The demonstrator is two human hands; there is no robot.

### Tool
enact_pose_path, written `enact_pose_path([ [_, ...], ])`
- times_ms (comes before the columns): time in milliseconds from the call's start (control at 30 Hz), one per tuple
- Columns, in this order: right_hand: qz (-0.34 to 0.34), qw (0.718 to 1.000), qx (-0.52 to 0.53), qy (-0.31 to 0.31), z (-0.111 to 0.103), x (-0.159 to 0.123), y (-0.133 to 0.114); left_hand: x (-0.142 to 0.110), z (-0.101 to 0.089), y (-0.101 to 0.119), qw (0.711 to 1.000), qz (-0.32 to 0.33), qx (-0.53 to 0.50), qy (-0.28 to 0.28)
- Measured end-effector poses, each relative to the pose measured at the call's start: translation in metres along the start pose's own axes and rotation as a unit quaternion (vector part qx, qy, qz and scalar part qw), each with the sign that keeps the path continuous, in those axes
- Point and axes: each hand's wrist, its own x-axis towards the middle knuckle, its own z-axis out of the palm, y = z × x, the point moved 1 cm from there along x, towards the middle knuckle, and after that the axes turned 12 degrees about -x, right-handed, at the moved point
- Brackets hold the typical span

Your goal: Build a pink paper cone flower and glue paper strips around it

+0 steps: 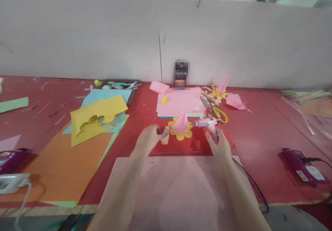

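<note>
My left hand [149, 136] pinches a small pale peach paper strip [165, 140] just left of a paper flower. The flower has yellow rounded petals [180, 137] and a pink paper cone [181, 123] standing on its middle. My right hand [220, 143] is closed around the handle of a pink-and-white glue gun [206, 122]. Its nozzle points left and reaches close to the cone; whether it touches cannot be made out. Under the flower lies a red board [186, 147]. A dark cord runs from beneath my right wrist toward the table's front edge.
Scissors [220, 114] with yellow-and-red handles lie behind the glue gun. Pink paper [178, 101] is stacked beyond the flower. Another pink cone [223, 85] stands among yellow scraps. Cut yellow paper [89, 120] and orange sheets [70, 165] lie left. Purple devices [304, 167] sit at both sides.
</note>
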Motion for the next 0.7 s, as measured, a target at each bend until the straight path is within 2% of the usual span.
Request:
enact_pose_path([
  [133, 0.000, 1.000, -0.002, 0.000, -0.001, -0.001, 0.000, -0.004, 0.004, 0.006, 1.000, 0.006, 0.026, -0.010],
  [267, 0.011, 1.000, -0.019, -0.007, -0.003, -0.001, 0.000, -0.004, 0.002, 0.008, 0.999, 0.025, 0.033, 0.004],
  [433, -0.026, 0.999, -0.034, -0.008, -0.001, -0.002, 0.002, -0.004, -0.001, 0.006, 0.998, 0.036, 0.044, 0.026],
  [700, -0.061, 0.997, -0.057, 0.001, -0.001, -0.003, 0.003, 0.000, -0.007, 0.002, 0.998, 0.032, -0.029, 0.040],
])
